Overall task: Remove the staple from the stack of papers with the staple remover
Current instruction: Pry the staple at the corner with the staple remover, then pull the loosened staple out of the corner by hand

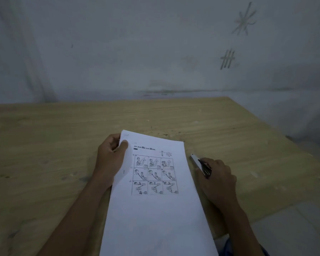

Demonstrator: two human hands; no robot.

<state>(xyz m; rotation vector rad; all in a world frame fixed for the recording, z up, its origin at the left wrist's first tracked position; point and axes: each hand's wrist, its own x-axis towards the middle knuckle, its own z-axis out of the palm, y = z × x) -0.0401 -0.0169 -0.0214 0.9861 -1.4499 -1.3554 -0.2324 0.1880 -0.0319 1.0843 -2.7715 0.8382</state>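
The stack of papers [155, 209] lies lengthwise on the wooden table [44, 145]. Its near end reaches toward the person and seems to run past the table's near edge. The printed top sheet faces up, with a grid of small drawings on its far half.

The left hand [110, 159] pinches the far left corner of the stack, thumb on top and fingers curled under the edge, so that corner is lifted slightly. The staple is too small to make out; it is probably at this held corner.

Just right of the stack, toward the table's right edge, the right hand [217, 176] rests on the wood with its fingers closed round the staple remover [199, 162]. The tool's silver tip points away from the person and is clear of the paper.

Beyond the table's far edge stands a grey wall [118, 52] with scratched marks.

The step in hand looks like readying the tool, with the staple not yet touched. Next, the remover's tip has to cross to the pinned corner and slip under the staple while the left hand keeps the sheets steady.
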